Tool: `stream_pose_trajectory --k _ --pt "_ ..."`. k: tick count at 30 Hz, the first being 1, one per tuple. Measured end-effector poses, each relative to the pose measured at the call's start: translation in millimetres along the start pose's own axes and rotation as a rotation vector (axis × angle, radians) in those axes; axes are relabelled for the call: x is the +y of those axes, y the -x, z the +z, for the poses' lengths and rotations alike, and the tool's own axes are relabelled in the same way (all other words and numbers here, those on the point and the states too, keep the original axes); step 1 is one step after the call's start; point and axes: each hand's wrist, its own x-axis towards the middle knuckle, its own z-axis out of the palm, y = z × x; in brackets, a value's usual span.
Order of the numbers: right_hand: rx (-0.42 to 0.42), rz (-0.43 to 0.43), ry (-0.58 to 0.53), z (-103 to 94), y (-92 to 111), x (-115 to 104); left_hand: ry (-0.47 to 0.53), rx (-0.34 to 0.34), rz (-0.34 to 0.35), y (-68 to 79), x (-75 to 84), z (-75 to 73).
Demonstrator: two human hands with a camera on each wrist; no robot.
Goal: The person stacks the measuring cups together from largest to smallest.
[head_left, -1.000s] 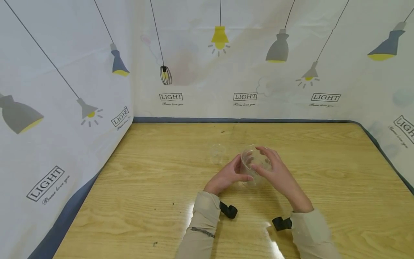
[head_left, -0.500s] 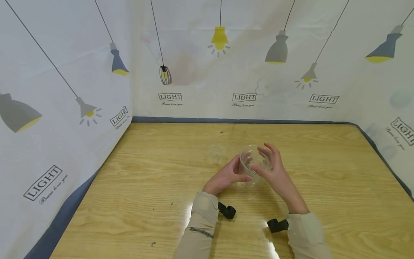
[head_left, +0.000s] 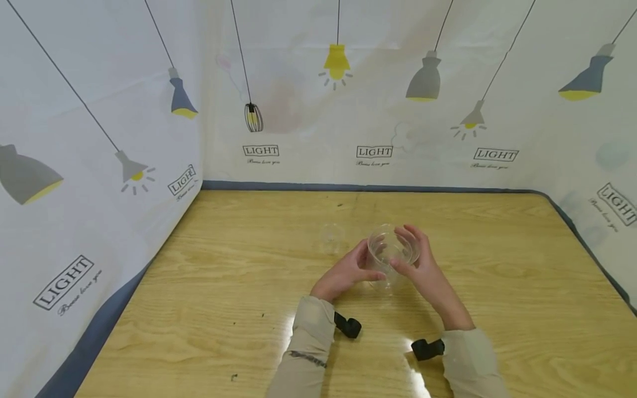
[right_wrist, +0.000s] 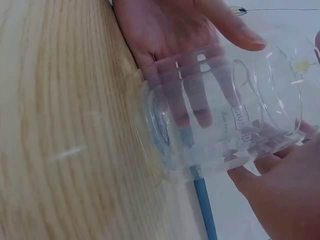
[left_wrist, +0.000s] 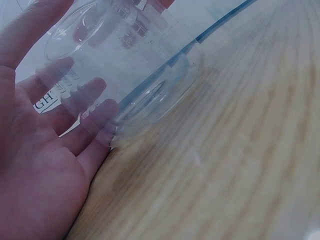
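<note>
A clear plastic cup (head_left: pixel 392 249) stands upright on the wooden table, between my hands. My left hand (head_left: pixel 343 272) grips its left side low down, thumb in front and fingers behind; in the left wrist view the fingers show through the clear wall of the cup (left_wrist: pixel 145 55). Higher up, near the rim, my right hand (head_left: pixel 432 276) holds the right side between thumb and fingers. Several ring-like edges show inside the cup; whether a second cup is nested there I cannot tell. In the right wrist view both hands flank the cup (right_wrist: pixel 220 145).
A smaller clear container (head_left: pixel 332 239), faint against the wood, stands to the left and slightly behind. The wooden table (head_left: pixel 224 276) ends at a white backdrop (head_left: pixel 298 110) printed with lamps. Each wrist carries a small black camera (head_left: pixel 350 327).
My right fingers lifted away from the cup's rim, then came back down onto its right side. My left hand keeps its hold. The view has shifted slightly.
</note>
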Motion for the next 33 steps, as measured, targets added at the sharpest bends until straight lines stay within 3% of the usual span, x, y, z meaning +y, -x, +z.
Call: stream_pose_trajectory --k 9,20,33 --pt "-0.031 0.005 -0.005 -3.8 -1 22 -0.002 -0.01 -0.005 0.9 -2.7 0.5" --pt "-0.079 -0.027 -0.115 -6.0 1 26 0.031 -0.02 0.002 1.5 -3.2 1.8" --pt "-0.053 0.032 -0.024 -4.9 -2 27 -0.002 -0.013 -0.011 0.5 1.5 -0.7"
